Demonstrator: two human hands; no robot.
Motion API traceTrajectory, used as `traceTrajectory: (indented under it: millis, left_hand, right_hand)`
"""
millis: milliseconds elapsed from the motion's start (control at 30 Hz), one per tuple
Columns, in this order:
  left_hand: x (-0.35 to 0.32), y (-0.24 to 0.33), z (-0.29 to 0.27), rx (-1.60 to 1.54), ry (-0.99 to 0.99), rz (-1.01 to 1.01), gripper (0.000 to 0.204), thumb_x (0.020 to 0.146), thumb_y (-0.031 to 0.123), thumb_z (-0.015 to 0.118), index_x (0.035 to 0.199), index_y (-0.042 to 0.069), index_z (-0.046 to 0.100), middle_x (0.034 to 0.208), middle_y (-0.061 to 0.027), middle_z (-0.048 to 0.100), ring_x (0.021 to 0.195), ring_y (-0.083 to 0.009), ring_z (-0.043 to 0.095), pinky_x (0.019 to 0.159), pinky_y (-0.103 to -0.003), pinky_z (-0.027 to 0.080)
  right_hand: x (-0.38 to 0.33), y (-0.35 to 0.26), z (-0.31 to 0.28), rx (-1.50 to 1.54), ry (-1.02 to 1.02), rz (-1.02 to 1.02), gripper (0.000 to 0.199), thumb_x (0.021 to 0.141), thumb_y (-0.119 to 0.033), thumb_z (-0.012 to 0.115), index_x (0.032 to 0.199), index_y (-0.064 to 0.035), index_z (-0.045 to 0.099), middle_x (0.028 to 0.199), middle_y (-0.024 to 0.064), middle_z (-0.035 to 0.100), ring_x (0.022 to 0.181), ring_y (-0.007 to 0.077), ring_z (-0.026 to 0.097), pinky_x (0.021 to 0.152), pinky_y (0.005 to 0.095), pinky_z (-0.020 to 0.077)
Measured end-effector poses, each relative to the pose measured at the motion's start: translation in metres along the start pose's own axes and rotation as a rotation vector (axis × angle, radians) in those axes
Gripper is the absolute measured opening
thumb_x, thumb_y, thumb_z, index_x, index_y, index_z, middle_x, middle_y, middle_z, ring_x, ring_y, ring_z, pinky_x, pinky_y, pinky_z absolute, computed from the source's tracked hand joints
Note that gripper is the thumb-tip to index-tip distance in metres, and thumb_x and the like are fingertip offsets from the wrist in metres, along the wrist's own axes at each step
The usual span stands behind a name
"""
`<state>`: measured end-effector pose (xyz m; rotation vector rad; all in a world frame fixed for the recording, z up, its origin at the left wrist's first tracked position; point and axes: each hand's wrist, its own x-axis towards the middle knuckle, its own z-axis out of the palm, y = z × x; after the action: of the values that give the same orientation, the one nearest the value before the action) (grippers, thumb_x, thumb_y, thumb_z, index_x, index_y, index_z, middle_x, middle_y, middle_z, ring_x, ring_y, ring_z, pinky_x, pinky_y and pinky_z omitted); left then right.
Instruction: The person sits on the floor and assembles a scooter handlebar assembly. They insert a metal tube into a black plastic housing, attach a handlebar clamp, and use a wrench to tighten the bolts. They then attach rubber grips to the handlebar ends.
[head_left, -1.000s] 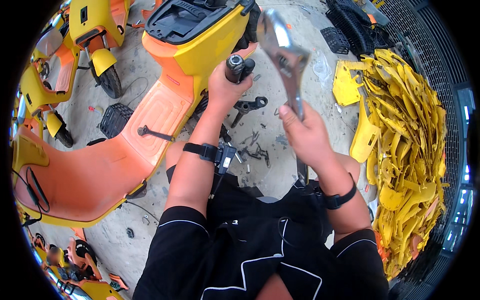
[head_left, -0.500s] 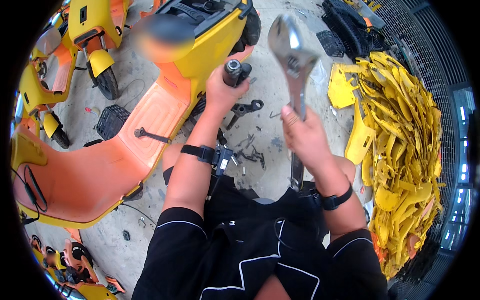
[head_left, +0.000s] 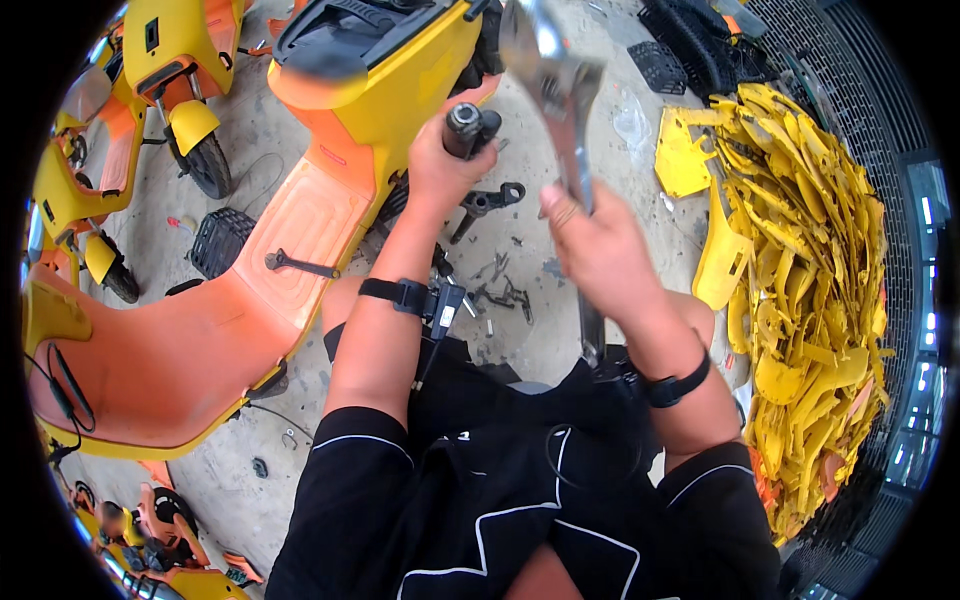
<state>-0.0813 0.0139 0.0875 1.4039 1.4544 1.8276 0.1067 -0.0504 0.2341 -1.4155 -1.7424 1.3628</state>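
Note:
My right hand (head_left: 605, 250) is wrapped round the handle of a large adjustable wrench (head_left: 572, 125), its shiny head raised and blurred by motion. My left hand (head_left: 445, 165) is closed on a dark metal tube (head_left: 463, 125) with a hollow, bright-rimmed end pointing up. A second dark rounded piece shows right beside the tube; whether the two are joined I cannot tell. The wrench head stands to the right of the tube, apart from it in the picture. Beyond my left wrist, a dark metal part with a ring-shaped end (head_left: 488, 203) shows over the floor.
A yellow and orange scooter (head_left: 320, 190) lies close on my left, a smaller wrench (head_left: 300, 265) on its footboard. Small dark scraps (head_left: 500, 295) litter the concrete floor. Yellow plastic panels (head_left: 810, 290) are heaped at right; black baskets (head_left: 690, 45) lie beyond. More scooters (head_left: 185, 90) stand far left.
The adjustable wrench and my right hand have moved up and slightly left, toward the tube. My left hand has kept its hold, shifting only slightly.

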Motion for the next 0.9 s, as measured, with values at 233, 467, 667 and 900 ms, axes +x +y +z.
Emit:
traceTrajectory:
  millis: [233, 467, 667, 900]
  left_hand:
    - [-0.001, -0.002, -0.002, 0.099, -0.006, -0.079, 0.04, 0.071, 0.015, 0.087, 0.101, 0.002, 0.065, 0.096, -0.0072, 0.068, 0.086, -0.0166, 0.065, 0.079, -0.032, 0.053]
    - [0.005, -0.022, 0.005, 0.08, 0.004, -0.038, 0.039, 0.073, 0.012, 0.087, 0.103, 0.001, 0.064, 0.093, 0.0002, 0.067, 0.083, -0.0074, 0.062, 0.074, -0.026, 0.052]
    - [-0.001, -0.001, 0.0, 0.093, 0.023, -0.103, 0.039, 0.069, 0.018, 0.089, 0.096, 0.002, 0.065, 0.091, -0.0064, 0.068, 0.082, -0.0138, 0.064, 0.075, -0.031, 0.053]
    - [-0.011, -0.014, 0.013, 0.01, -0.064, -0.084, 0.039, 0.069, 0.018, 0.089, 0.094, 0.002, 0.064, 0.089, -0.0055, 0.066, 0.079, -0.0133, 0.062, 0.073, -0.03, 0.053]
  right_hand:
    - [-0.005, -0.017, -0.007, 0.144, 0.093, -0.208, 0.031, 0.103, -0.033, 0.059, 0.101, -0.002, 0.06, 0.075, -0.0015, 0.053, 0.072, 0.0076, 0.047, 0.065, 0.0282, 0.0426]
    - [0.006, 0.021, 0.0, -0.086, 0.014, -0.053, 0.029, 0.1, -0.03, 0.06, 0.1, -0.0008, 0.059, 0.071, 0.0077, 0.053, 0.069, 0.0172, 0.05, 0.066, 0.0358, 0.0447]
    - [-0.008, -0.035, -0.016, 0.225, 0.023, -0.211, 0.023, 0.102, -0.026, 0.061, 0.097, -0.0028, 0.06, 0.075, -0.0005, 0.053, 0.071, 0.0082, 0.046, 0.064, 0.0282, 0.042]
    - [0.018, 0.055, 0.01, 0.063, -0.041, 0.098, 0.026, 0.103, -0.03, 0.058, 0.094, -0.0058, 0.055, 0.065, -0.0046, 0.046, 0.052, 0.0059, 0.039, 0.048, 0.0241, 0.0329]
